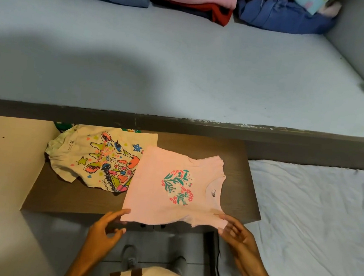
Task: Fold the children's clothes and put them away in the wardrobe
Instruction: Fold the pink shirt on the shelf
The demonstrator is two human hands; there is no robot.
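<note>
A small pink T-shirt (pixel 157 186) with a floral heart print lies flat on a brown table (pixel 244 186), its neck towards the right. My left hand (pixel 106 230) pinches its near left corner at the hem. My right hand (pixel 234 231) holds the near right corner by the sleeve, fingers spread. Left of it, partly under it, lies a cream T-shirt (pixel 92 159) with a colourful giraffe print, spread out and unfolded.
Stacks of folded clothes (pixel 187 1) sit at the back of a grey shelf surface (pixel 182 68) beyond the table. A bed with a white sheet (pixel 312 213) is on the right. A tan board (pixel 7 156) borders the table on the left.
</note>
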